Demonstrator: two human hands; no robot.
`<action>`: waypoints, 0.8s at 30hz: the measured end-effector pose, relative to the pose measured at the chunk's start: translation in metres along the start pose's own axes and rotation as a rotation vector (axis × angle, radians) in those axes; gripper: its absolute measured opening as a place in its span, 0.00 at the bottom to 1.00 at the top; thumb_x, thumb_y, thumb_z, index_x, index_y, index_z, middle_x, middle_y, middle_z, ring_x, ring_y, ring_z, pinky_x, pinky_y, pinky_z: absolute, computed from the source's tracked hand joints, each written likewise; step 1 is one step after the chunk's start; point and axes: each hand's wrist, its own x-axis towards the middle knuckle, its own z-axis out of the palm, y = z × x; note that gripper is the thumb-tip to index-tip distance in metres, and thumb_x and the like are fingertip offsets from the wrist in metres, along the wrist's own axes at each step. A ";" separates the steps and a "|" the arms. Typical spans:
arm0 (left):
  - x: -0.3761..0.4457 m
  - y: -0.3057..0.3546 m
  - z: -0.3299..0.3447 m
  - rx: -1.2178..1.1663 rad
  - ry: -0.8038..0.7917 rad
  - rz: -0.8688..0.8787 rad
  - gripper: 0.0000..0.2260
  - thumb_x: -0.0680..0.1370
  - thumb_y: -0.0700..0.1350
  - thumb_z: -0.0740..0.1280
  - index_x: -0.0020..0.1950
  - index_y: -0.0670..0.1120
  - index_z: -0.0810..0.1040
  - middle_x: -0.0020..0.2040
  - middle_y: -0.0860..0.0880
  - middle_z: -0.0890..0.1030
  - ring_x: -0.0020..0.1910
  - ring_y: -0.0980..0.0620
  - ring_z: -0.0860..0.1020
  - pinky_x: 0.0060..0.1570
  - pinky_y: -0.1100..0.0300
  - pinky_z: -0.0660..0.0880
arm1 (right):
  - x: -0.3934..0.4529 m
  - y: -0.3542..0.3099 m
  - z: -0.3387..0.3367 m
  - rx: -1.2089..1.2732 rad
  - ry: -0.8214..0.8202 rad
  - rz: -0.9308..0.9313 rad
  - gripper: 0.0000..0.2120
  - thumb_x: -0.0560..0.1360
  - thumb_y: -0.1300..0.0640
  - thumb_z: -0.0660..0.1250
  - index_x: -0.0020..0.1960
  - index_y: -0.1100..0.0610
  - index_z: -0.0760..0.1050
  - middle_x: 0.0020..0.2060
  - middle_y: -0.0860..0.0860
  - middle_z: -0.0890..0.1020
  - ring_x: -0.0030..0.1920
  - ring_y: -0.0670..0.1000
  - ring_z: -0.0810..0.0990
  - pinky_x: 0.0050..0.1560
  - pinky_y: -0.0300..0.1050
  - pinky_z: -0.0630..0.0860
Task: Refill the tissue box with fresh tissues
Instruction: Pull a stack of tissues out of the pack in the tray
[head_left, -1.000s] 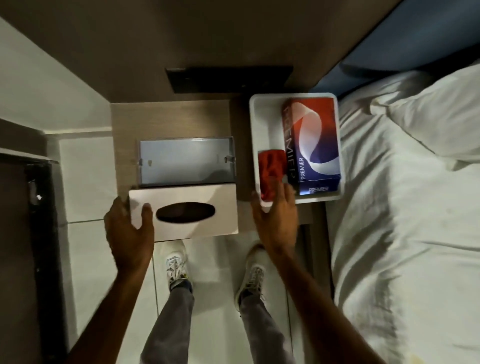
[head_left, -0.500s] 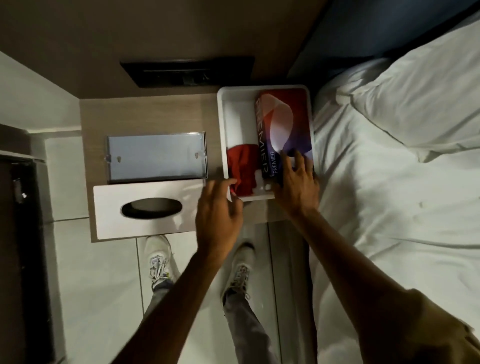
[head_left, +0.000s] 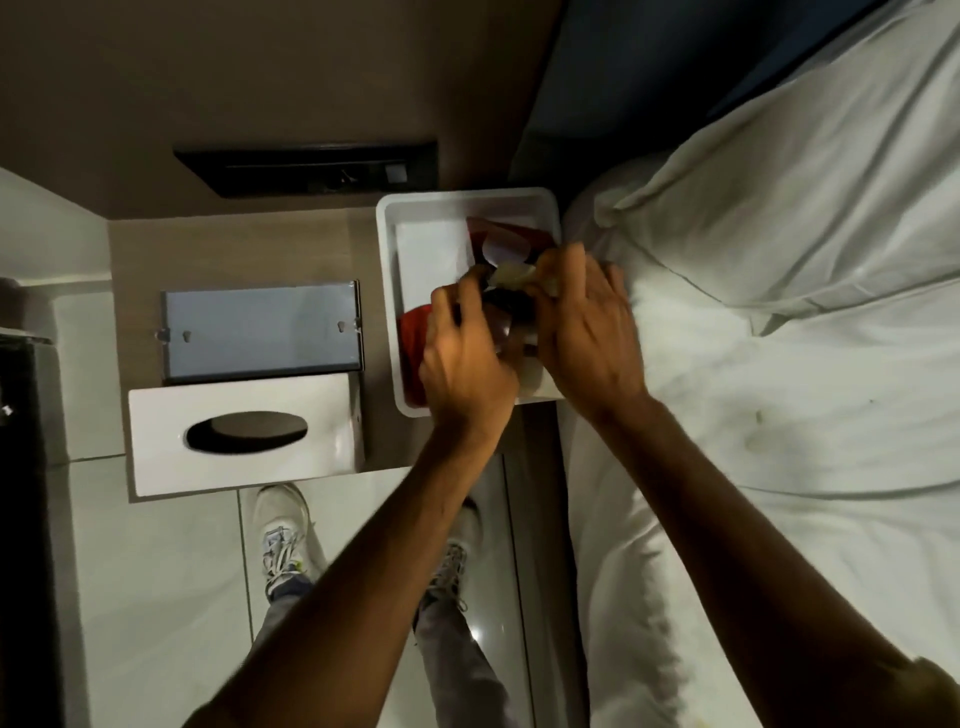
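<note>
The white tissue box cover (head_left: 244, 431) with its dark oval slot lies at the front edge of the bedside table. Its clear base tray (head_left: 260, 330) sits just behind it. In the white tray (head_left: 387, 291) to the right lies the red-and-blue tissue pack (head_left: 506, 244), mostly hidden by my hands. My left hand (head_left: 465, 358) and my right hand (head_left: 587, 322) are both closed on the pack, one at each side. A bit of pale tissue (head_left: 511, 273) shows between my fingers. A red item (head_left: 413, 343) lies in the tray under my left hand.
The wooden bedside table (head_left: 228, 254) stands between a white tiled floor (head_left: 156, 571) and the bed (head_left: 779, 389) with white sheets and a pillow. A dark switch panel (head_left: 306, 169) is on the wall behind. My shoes (head_left: 283, 535) are below the table edge.
My left hand left the tissue box cover and crossed right to the white tray. Both hands have closed on the tissue pack. The view shifted right toward the bed.
</note>
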 end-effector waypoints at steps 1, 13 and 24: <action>0.002 0.004 -0.006 -0.034 -0.007 0.001 0.24 0.75 0.44 0.69 0.71 0.45 0.73 0.62 0.44 0.79 0.55 0.42 0.80 0.48 0.52 0.81 | 0.004 0.001 -0.002 -0.029 0.003 -0.012 0.10 0.79 0.56 0.56 0.54 0.59 0.72 0.47 0.57 0.81 0.49 0.51 0.72 0.50 0.51 0.74; 0.023 -0.009 -0.036 -0.054 -0.036 0.237 0.22 0.80 0.42 0.61 0.74 0.50 0.66 0.61 0.43 0.76 0.48 0.49 0.81 0.50 0.61 0.79 | 0.013 0.011 -0.015 -0.237 -0.114 0.186 0.28 0.76 0.51 0.69 0.74 0.53 0.69 0.79 0.57 0.62 0.79 0.60 0.60 0.77 0.61 0.59; 0.030 -0.006 -0.038 -0.071 -0.127 0.203 0.24 0.80 0.47 0.54 0.76 0.51 0.69 0.63 0.45 0.73 0.48 0.48 0.81 0.54 0.56 0.82 | -0.004 0.022 -0.031 -0.153 0.121 0.356 0.09 0.79 0.56 0.70 0.57 0.57 0.83 0.67 0.59 0.74 0.65 0.58 0.75 0.54 0.50 0.81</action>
